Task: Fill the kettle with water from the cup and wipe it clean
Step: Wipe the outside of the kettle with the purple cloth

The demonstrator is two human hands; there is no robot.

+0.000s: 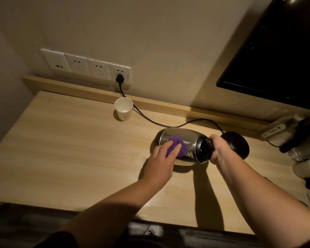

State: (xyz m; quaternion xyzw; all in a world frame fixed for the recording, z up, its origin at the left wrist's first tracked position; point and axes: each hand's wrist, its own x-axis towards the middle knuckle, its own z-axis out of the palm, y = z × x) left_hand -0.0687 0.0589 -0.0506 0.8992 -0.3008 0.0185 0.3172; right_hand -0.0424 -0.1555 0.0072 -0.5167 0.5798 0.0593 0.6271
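Note:
A steel kettle [183, 138] is tipped on its side above the wooden desk, its black lid end pointing right. My right hand [218, 149] grips the kettle at that black end, near the handle. My left hand [161, 158] presses a purple cloth [177, 147] against the kettle's shiny side. A white paper cup [123, 109] stands upright near the back of the desk, apart from both hands.
The kettle's black round base [238, 145] sits just right of the kettle, its cord [150, 120] running past the cup to a wall socket strip [86, 66]. Bottles and clutter [301, 145] crowd the right edge. A dark screen [279, 59] hangs at upper right.

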